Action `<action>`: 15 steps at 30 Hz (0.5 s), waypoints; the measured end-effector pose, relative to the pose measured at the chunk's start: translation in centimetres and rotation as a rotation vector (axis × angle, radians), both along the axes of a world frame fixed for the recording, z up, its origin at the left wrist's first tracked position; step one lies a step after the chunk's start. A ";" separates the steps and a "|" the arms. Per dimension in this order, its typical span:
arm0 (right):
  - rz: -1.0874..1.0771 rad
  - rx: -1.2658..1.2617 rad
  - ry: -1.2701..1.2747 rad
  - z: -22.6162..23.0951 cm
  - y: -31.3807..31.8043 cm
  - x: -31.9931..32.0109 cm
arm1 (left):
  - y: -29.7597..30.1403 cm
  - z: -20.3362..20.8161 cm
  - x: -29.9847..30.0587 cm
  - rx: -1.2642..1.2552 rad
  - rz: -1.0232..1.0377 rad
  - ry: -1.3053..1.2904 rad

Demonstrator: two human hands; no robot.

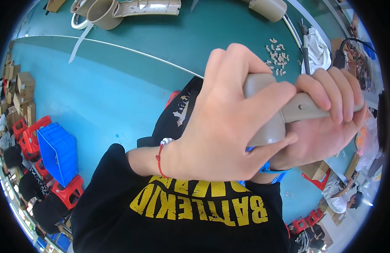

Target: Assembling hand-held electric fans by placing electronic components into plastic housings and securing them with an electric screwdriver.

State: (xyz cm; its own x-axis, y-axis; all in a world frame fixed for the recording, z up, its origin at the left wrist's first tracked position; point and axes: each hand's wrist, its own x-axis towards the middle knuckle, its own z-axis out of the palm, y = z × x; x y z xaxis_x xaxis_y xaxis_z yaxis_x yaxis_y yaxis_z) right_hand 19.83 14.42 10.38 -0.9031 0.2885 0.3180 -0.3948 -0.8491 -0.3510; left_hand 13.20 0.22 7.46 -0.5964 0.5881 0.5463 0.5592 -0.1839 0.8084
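Observation:
In front of my chest I hold a beige plastic appliance housing (268, 133) with a rounded body and a handle (302, 107). My left hand (228, 114) wraps over the rounded body, fingers on top and thumb along the lower side. Around the handle's outer end, the fingers of my right hand (334, 101) are curled. A small oval button or hole shows on the handle between the two hands. Much of the body is hidden behind my left hand. Beyond my hands, several small beige plastic pieces (278, 57) lie scattered on the green table (220, 33).
Beige cylindrical housings (102, 14), a long half shell (148, 7) and another cylinder (268, 8) lie at the far side. A white cloth (317, 48) and a dark rod-like tool (305, 46) rest at right. A blue crate (58, 154) and red stools (68, 192) stand left.

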 end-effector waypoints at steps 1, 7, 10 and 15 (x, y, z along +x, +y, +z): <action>-0.030 -0.016 -0.003 0.0 -0.3 0.0 | -0.2 0.1 0.2 0.002 0.012 -0.006; -0.119 -0.010 -0.041 1.6 -0.2 0.9 | 0.6 1.6 0.9 0.035 0.015 0.014; -0.114 -0.031 -0.037 1.0 -0.6 0.8 | 0.1 1.7 1.3 -0.001 0.077 0.028; -0.153 -0.044 -0.012 0.7 -1.0 0.9 | -0.5 2.7 1.1 -0.201 0.096 0.097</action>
